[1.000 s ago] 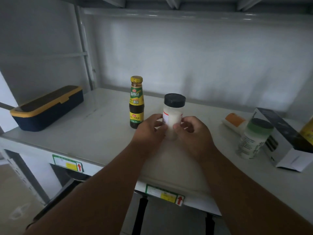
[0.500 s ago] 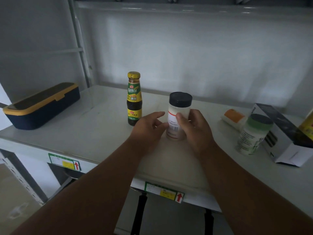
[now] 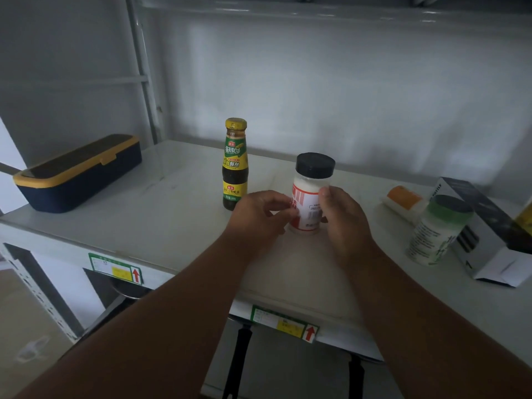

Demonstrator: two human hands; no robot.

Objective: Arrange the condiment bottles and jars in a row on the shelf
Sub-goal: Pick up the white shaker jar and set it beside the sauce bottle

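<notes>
A white jar with a black lid and a red-and-white label stands upright on the pale shelf. My left hand touches its left side with the fingertips. My right hand grips its right side, thumb on the label. Just left of the jar stands a dark sauce bottle with a yellow cap. A green-lidded jar stands upright further right. Behind it an orange-capped white bottle lies on its side.
A navy box with a yellow rim sits at the shelf's left end. A black-and-white carton lies at the right, with something yellow at the frame edge. The shelf's front edge carries price labels.
The jar has turned in my hands, so its red label now faces me. It stands a little further right of the sauce bottle than one second ago.
</notes>
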